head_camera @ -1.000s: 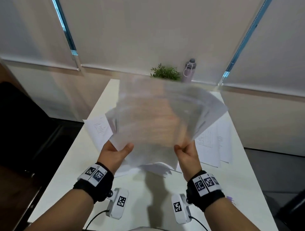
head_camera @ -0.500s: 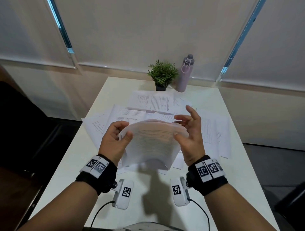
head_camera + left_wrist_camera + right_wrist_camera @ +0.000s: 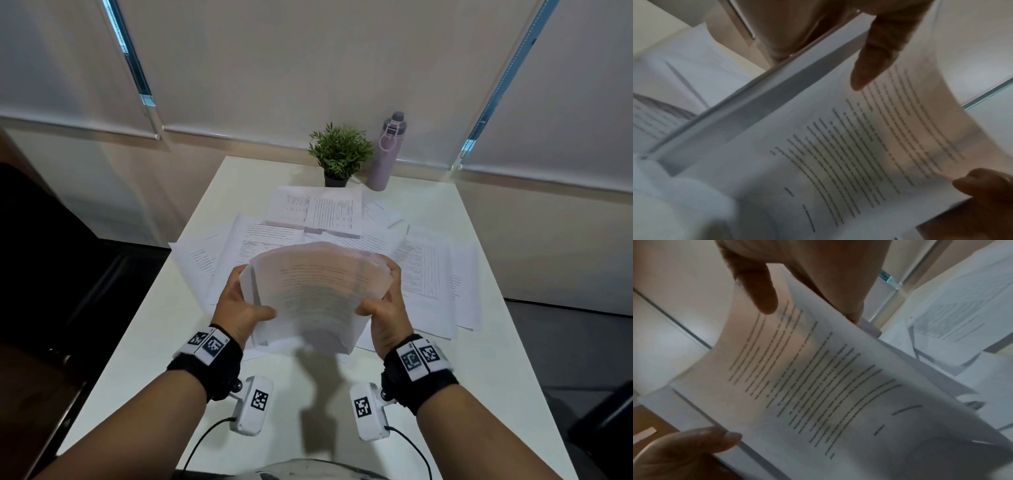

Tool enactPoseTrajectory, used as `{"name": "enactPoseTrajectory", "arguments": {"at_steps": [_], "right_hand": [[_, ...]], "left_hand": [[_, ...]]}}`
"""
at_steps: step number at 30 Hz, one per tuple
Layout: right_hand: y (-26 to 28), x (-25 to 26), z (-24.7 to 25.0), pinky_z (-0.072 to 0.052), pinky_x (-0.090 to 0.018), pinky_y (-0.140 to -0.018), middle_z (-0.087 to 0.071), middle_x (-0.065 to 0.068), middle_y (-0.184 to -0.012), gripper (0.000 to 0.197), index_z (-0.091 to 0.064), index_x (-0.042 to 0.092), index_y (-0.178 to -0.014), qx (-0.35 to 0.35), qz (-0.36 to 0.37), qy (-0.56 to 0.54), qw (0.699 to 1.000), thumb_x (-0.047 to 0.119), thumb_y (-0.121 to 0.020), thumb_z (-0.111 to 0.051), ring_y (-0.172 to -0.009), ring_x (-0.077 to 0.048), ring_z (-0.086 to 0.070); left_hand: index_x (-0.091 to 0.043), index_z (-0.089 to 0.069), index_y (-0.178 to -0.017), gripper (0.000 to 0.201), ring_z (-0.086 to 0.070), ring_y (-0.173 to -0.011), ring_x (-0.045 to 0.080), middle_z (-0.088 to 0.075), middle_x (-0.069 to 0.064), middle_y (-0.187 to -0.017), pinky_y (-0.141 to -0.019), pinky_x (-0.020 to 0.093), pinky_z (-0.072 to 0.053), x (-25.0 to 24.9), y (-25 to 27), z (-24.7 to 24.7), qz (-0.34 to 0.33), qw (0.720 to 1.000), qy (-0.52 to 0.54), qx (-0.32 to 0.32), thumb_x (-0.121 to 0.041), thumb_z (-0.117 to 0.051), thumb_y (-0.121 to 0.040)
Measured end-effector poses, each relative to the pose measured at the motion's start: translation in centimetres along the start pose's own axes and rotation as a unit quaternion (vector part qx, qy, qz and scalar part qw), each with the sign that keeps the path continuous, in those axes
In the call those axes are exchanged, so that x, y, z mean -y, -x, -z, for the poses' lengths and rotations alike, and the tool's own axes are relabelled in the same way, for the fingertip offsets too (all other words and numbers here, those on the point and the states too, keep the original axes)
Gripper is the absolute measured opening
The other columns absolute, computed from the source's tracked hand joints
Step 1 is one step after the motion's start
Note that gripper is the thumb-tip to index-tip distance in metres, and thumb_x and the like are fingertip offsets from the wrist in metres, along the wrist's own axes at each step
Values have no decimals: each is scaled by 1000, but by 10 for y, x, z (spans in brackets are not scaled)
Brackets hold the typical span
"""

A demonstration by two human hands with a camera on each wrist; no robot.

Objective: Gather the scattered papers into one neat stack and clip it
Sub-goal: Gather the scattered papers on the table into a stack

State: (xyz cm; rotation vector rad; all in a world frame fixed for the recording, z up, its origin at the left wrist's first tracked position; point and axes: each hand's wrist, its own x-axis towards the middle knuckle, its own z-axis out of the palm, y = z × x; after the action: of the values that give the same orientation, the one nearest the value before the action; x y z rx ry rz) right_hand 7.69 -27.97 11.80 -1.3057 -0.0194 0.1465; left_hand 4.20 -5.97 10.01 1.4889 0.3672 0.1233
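Observation:
I hold a stack of printed sheets (image 3: 318, 294) upright above the near middle of the white table (image 3: 479, 394), its top edge bowed. My left hand (image 3: 245, 301) grips its left edge, thumb on the front page. My right hand (image 3: 385, 305) grips the right edge the same way. The left wrist view shows the stack (image 3: 849, 154) with a thumb on the page and the thick edge of sheets. In the right wrist view the stack (image 3: 818, 378) is pinched between thumb and fingers. More loose papers (image 3: 308, 219) lie spread on the table beyond. No clip is visible.
A small potted plant (image 3: 339, 154) and a lilac bottle (image 3: 385, 154) stand at the table's far edge by the blinds. Loose sheets (image 3: 438, 274) cover the right side of the table. A dark chair (image 3: 41, 257) is left of the table.
The stack, fanned out and raised high a second ago, has come down and been squared up. My right hand, open against its edge half a second ago, now grips it.

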Motion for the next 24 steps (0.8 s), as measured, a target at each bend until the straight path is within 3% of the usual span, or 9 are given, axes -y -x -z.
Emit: {"name": "enactPoseTrajectory", "arguments": {"at_steps": [2, 3, 6, 9, 12, 15, 18, 22, 24], "right_hand": [[-3, -5, -4, -44, -28, -58, -46, -5, -99, 73, -50, 32, -107, -12, -18, 23, 999, -3, -43, -43, -84, -21, -46], [-5, -6, -6, -43, -29, -58, -46, -5, -96, 69, -53, 30, -103, -16, -22, 21, 999, -3, -43, -42, -82, -21, -45], [-10, -6, -8, -44, -31, -62, -52, -7, -91, 59, -57, 19, -96, -13, -33, 7, 999, -3, -43, -42, -83, -22, -49], [-11, -10, -4, -48, -34, -65, -57, -10, -89, 59, -59, 9, -101, -14, -44, 31, 998, -3, -45, -45, -86, -24, -54], [-13, -17, -5, -46, -34, -64, -54, -9, -86, 48, -58, 11, -90, -28, -50, 23, 998, -4, -46, -47, -85, -24, -52], [-15, -19, -11, -46, -33, -63, -55, -9, -77, 35, -58, 10, -77, -46, -52, -10, 998, -8, -48, -50, -77, -25, -53], [-14, -22, -13, -49, -39, -67, -56, -13, -83, 39, -56, -3, -89, -45, -48, -29, 997, -9, -51, -52, -79, -28, -56], [-11, -29, -6, -54, -39, -68, -62, -16, -95, 56, -62, 10, -102, -46, -51, -19, 997, -10, -51, -52, -89, -30, -61], [-10, -31, -3, -55, -37, -69, -63, -15, -96, 63, -60, 11, -110, -39, -51, -2, 998, -9, -51, -52, -91, -29, -61]], "left_hand": [[-15, -55, -106, 69, -58, -96, 36, -61, 20, -97, -73, 42, -54, 4, -2, -4, 12, 1000, -2, -11, 8, -59, -42], [-14, -55, -105, 68, -59, -90, 32, -62, 16, -91, -69, 38, -54, 4, -3, -6, 12, 1000, 7, -19, 10, -56, -42], [-24, -57, -89, 58, -57, -78, 18, -61, 4, -81, -63, 30, -50, 0, -4, -11, -1, 999, 7, -34, 15, -57, -46], [-24, -57, -83, 52, -59, -80, 23, -62, 7, -82, -65, 32, -53, 3, -8, -8, 11, 999, 7, -53, 16, -60, -50], [-9, -60, -95, 44, -61, -84, 30, -63, 7, -82, -65, 28, -50, 11, -10, -10, 30, 997, -1, -72, 20, -63, -61], [3, -58, -110, 53, -67, -91, 34, -69, 15, -94, -71, 31, -55, 14, -10, -18, 35, 995, 22, -95, 5, -76, -60], [-3, -56, -118, 58, -67, -95, 27, -68, 12, -107, -67, 24, -58, 10, -6, -23, 14, 995, 31, -98, -5, -80, -66], [-26, -60, -98, 34, -66, -86, 8, -68, -4, -94, -71, 21, -52, 2, 5, -22, -30, 996, 35, -73, -13, -77, -72], [-33, -55, -91, 26, -63, -83, 8, -64, -10, -89, -72, 19, -50, -3, 8, -20, -56, 994, 46, -78, -28, -73, -74]]}}
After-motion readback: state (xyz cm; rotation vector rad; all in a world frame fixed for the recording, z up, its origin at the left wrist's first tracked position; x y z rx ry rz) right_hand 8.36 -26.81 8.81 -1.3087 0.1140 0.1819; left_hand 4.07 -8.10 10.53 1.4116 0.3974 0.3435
